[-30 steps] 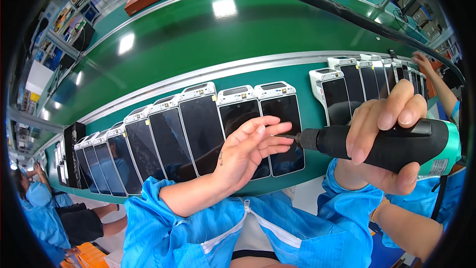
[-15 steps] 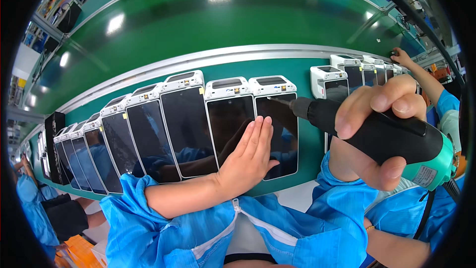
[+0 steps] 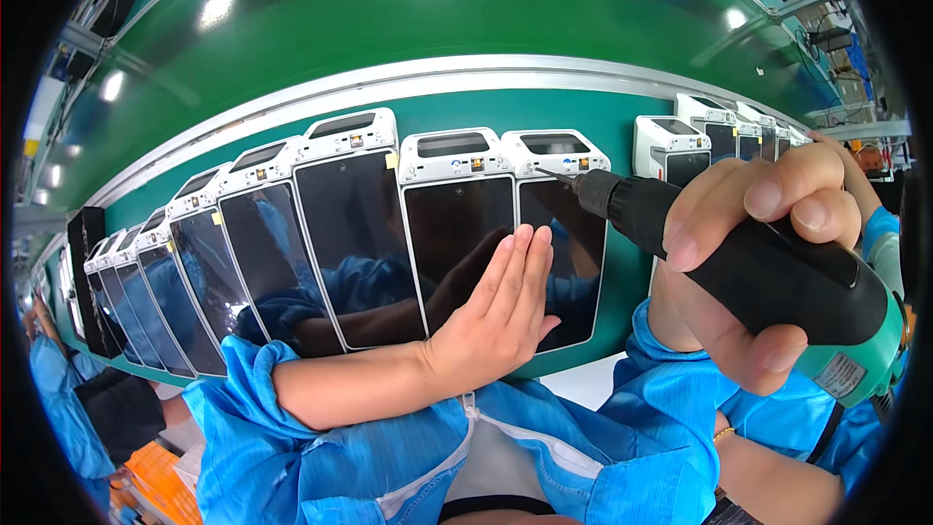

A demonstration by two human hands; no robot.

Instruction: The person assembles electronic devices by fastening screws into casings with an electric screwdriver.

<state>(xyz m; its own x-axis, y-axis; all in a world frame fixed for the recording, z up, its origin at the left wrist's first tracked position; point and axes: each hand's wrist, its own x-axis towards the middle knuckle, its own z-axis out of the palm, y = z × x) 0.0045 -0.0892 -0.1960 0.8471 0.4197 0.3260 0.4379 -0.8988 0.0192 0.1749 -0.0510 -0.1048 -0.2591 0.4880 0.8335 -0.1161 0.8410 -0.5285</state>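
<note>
My left hand [image 3: 498, 303] lies flat, fingers stretched and held side by side, across the dark screens of two white-framed handheld devices. The right one of these, a device with a white top [image 3: 554, 154], is under its fingertips. An electric screwdriver [image 3: 792, 287], black with a green rear end, is wrapped in my right hand [image 3: 719, 219]. Its bit points left, at the lower left of that device's white top; whether it touches a screw cannot be made out. A second white-topped device [image 3: 455, 224] lies just left of it.
Several similar devices [image 3: 350, 233] stretch in a row to the left, up to a black box [image 3: 87, 282]. More devices [image 3: 680, 151] stand at the right. A metal rail [image 3: 466, 66] runs behind them, with a green surface [image 3: 389, 10] beyond. Other people in blue work on both sides.
The screwdriver bit has moved from over the upper screen to the lower edge of the device's white top. My left hand stays flat on the screens. The view has shifted slightly.
</note>
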